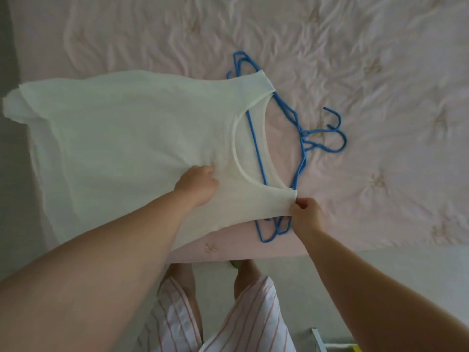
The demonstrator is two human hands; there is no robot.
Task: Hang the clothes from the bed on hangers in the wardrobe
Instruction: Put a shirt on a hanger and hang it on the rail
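Nearest the camera, at the bottom edge, I see pink-striped white trousers (253, 316) and two bare feet on a pale floor (355, 265), just short of the bed's edge.

Right hand (305, 212): fingers curled, pinching the near shoulder strap of the white sleeveless top (121, 138).

Left hand (198, 185): fingers bent into the fabric beside the neckline, bunching it; I read this as a grip on the cloth.

Top: one garment, thin, pale white, wide scooped neck, lying flat on the bed with its hem trailing off the left side over the floor.

Blue hangers (299, 133): a bundle lying on the bed, partly under the top's shoulders. I count three hooks at the far right; the exact number of hangers I cannot tell.

Bed (380, 72): pink quilted cover, creased, with small bow-like tufts, filling the far half of the view.
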